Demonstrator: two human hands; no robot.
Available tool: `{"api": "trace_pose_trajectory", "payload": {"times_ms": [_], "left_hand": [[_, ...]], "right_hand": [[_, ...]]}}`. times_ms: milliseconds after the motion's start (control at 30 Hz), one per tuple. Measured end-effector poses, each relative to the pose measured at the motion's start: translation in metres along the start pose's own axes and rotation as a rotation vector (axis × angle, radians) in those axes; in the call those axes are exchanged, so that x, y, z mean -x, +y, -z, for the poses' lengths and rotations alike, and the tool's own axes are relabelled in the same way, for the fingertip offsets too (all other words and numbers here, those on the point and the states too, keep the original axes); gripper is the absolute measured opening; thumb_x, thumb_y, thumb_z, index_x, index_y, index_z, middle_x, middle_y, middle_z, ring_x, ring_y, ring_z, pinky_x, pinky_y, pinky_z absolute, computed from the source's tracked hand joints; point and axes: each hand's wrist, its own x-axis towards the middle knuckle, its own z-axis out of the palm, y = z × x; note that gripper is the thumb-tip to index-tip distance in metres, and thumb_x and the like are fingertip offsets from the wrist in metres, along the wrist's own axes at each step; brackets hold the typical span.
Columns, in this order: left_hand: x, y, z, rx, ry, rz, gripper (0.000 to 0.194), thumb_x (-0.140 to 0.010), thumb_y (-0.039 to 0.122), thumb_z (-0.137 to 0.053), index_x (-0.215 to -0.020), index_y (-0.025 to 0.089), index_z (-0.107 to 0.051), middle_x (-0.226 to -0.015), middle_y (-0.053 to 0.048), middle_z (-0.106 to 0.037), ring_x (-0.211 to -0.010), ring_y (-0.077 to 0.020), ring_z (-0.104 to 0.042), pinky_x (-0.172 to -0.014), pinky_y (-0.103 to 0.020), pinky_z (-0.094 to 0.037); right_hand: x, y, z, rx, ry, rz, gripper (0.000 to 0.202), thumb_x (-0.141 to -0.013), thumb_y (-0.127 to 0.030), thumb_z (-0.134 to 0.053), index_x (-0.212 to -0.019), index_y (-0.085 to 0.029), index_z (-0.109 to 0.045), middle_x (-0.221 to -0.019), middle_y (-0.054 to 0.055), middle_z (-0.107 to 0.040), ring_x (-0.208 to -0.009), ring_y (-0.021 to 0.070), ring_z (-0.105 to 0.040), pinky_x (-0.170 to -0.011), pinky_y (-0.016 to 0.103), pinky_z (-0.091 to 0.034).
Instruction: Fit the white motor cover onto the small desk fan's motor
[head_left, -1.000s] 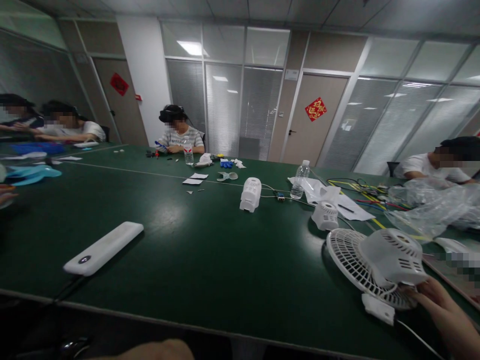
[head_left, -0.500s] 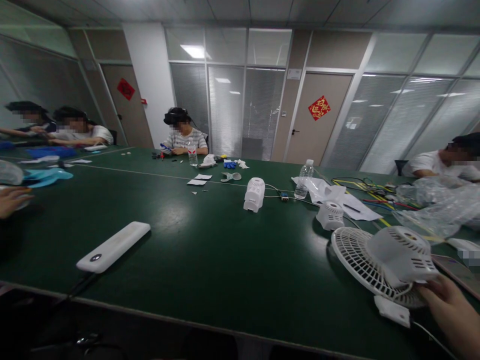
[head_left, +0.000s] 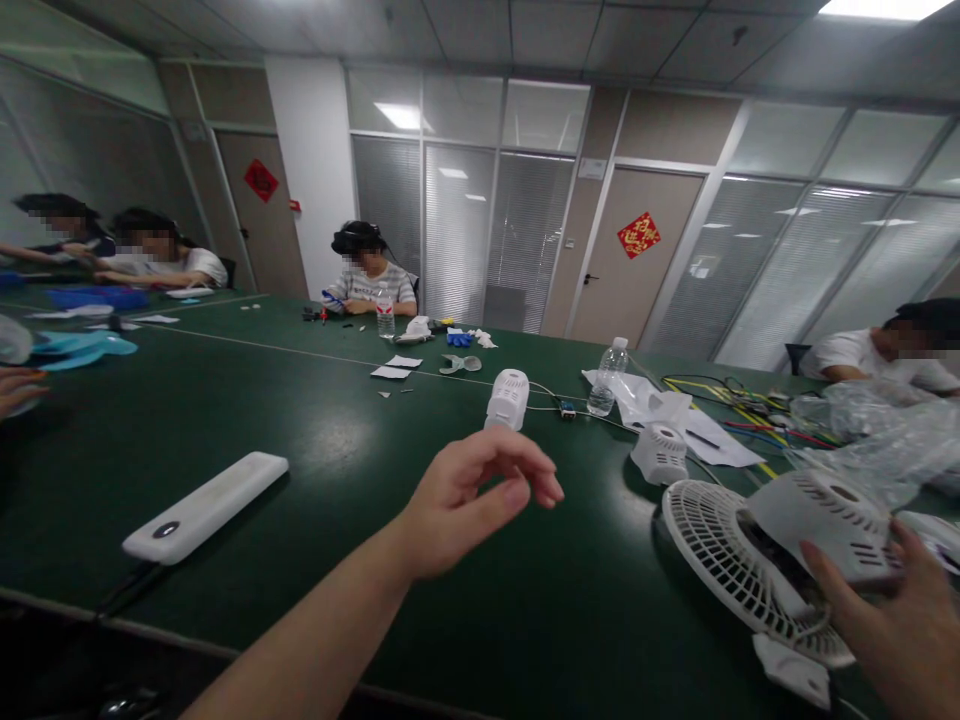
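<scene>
Currently the right grip (head_left: 889, 615) clamps a white housing (head_left: 821, 515) over a grille (head_left: 709, 545), near right; the left grip (head_left: 465, 505), loosely apart, hovers above the bench (head_left: 592, 600).

Over the fan grille (head_left: 701, 545), the right hand (head_left: 889, 610), cut off at the wrist, hides part of the larger housing (head_left: 821, 515). Left of the grille, the left hand (head_left: 472, 500) covers the upright housing's (head_left: 508, 398) foot. Beyond it, plastic wrapping (head_left: 892, 430) leaves view.
</scene>
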Motion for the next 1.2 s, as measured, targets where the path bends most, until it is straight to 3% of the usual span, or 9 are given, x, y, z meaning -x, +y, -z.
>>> {"api": "trace_pose_trajectory", "payload": {"times_ms": [133,267,333,433,533,833,1000,1100,1200], "left_hand": [[-0.030,-0.058,0.007,-0.105,0.044,0.124,0.023,-0.088,0.028,-0.052,-0.106,0.018,-0.061,-0.095,-0.005,-0.065,-0.087,-0.0171,-0.061,-0.082,-0.032,-0.049],[-0.039,-0.132,0.019,-0.222,0.049,0.382,0.027,-0.084,0.030,-0.053,-0.107,0.019,-0.062,-0.088,-0.003,-0.064,-0.082,-0.0171,-0.061,-0.074,-0.029,-0.048],[-0.037,-0.155,0.025,-0.214,0.054,0.406,0.028,-0.083,0.031,-0.053,-0.106,0.018,-0.063,-0.082,-0.002,-0.063,-0.077,-0.0164,-0.061,-0.073,-0.029,-0.047],[-0.034,-0.168,0.030,-0.153,0.101,0.390,0.031,-0.084,0.033,-0.051,-0.109,0.017,-0.061,-0.080,-0.001,-0.062,-0.073,-0.0155,-0.060,-0.071,-0.029,-0.047],[-0.033,-0.171,0.033,-0.123,0.110,0.371,0.032,-0.085,0.033,-0.050,-0.110,0.017,-0.060,-0.080,-0.001,-0.062,-0.072,-0.0153,-0.060,-0.071,-0.029,-0.048],[-0.033,-0.183,0.034,-0.098,0.116,0.357,0.033,-0.083,0.035,-0.052,-0.109,0.017,-0.061,-0.080,-0.002,-0.063,-0.072,-0.0155,-0.060,-0.071,-0.030,-0.047],[-0.031,-0.182,0.033,-0.094,0.103,0.336,0.031,-0.083,0.031,-0.049,-0.108,0.018,-0.061,-0.079,-0.001,-0.061,-0.071,-0.0150,-0.059,-0.071,-0.029,-0.046],[-0.031,-0.176,0.033,-0.103,0.087,0.324,0.031,-0.083,0.030,-0.048,-0.108,0.016,-0.060,-0.078,-0.001,-0.060,-0.070,-0.0149,-0.059,-0.070,-0.029,-0.046],[-0.031,-0.171,0.032,-0.113,0.075,0.319,0.031,-0.084,0.031,-0.048,-0.108,0.016,-0.060,-0.078,-0.001,-0.061,-0.069,-0.0149,-0.059,-0.070,-0.029,-0.047]], "right_hand": [[-0.015,-0.020,0.000,-0.027,0.292,0.165,0.101,-0.068,-0.071,-0.052,-0.145,-0.009,-0.032,-0.140,0.022,-0.044,-0.128,0.0416,-0.042,-0.104,0.052,-0.039],[-0.046,-0.062,-0.028,-0.060,0.203,0.288,0.094,-0.073,-0.063,-0.054,-0.146,-0.008,-0.029,-0.142,0.020,-0.042,-0.129,0.0370,-0.042,-0.107,0.047,-0.035],[-0.063,-0.084,-0.055,-0.093,0.096,0.299,0.089,-0.075,-0.059,-0.054,-0.145,-0.011,-0.028,-0.142,0.018,-0.043,-0.128,0.0343,-0.044,-0.105,0.045,-0.036],[-0.083,-0.107,-0.099,-0.083,-0.021,0.258,0.086,-0.077,-0.051,-0.055,-0.146,-0.010,-0.023,-0.143,0.018,-0.039,-0.130,0.0306,-0.040,-0.107,0.040,-0.034],[-0.090,-0.121,-0.130,0.008,-0.106,0.119,0.085,-0.078,-0.048,-0.055,-0.146,-0.010,-0.019,-0.141,0.020,-0.040,-0.127,0.0342,-0.043,-0.103,0.044,-0.037],[-0.078,-0.109,-0.154,0.136,-0.254,-0.070,0.101,-0.069,-0.050,-0.064,-0.147,-0.007,-0.015,-0.127,0.029,-0.048,-0.110,0.0416,-0.056,-0.087,0.051,-0.047],[-0.065,-0.118,-0.142,0.126,-0.239,0.017,0.103,-0.072,-0.055,-0.060,-0.146,-0.001,-0.013,-0.136,0.031,-0.038,-0.125,0.0414,-0.043,-0.099,0.052,-0.039],[-0.050,-0.118,-0.102,0.030,-0.143,0.238,0.083,-0.083,-0.049,-0.046,-0.146,-0.005,-0.016,-0.145,0.022,-0.034,-0.135,0.0311,-0.033,-0.109,0.044,-0.031],[-0.037,-0.084,-0.050,-0.052,0.134,0.490,0.068,-0.086,-0.051,-0.041,-0.141,-0.011,-0.033,-0.136,0.019,-0.046,-0.128,0.0317,-0.043,-0.107,0.048,-0.034]]}}
